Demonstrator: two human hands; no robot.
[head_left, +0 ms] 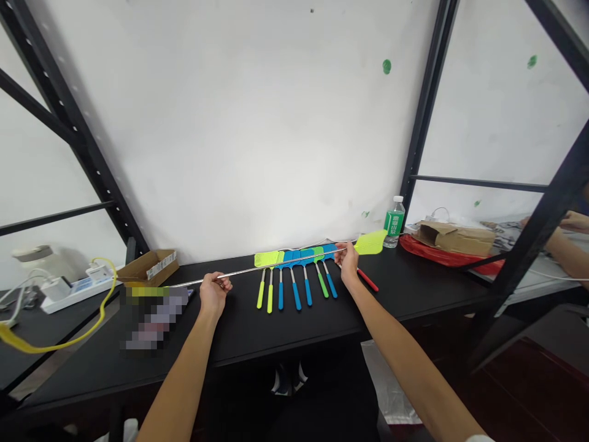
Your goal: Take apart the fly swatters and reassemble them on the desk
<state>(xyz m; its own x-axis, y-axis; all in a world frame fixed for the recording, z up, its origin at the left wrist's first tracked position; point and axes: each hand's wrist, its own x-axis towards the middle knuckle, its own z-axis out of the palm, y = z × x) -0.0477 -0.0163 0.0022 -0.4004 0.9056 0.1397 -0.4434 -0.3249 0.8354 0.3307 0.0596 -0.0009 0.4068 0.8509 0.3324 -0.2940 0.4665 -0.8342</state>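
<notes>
An extended telescopic fly swatter (370,242) with a yellow-green head spans nearly the width of the black table. My left hand (214,293) is closed around its thin metal rod, not far from the yellow handle at the left. Close below the head, my right hand (348,260) pinches the other end of the rod. Beneath the rod lie several shorter fly swatters in a row: yellow ones (270,288), blue ones (295,288) and a green one (322,276). A red handle (368,280) sticks out beside my right wrist; its head is hidden.
An open cardboard box (159,265) and a blurred phone-like object (159,319) are at the left, near a white power strip (76,291) and yellow cable (103,313). A water bottle (394,222) stands back right. Beyond the black rack post, another person's arm (568,245) shows.
</notes>
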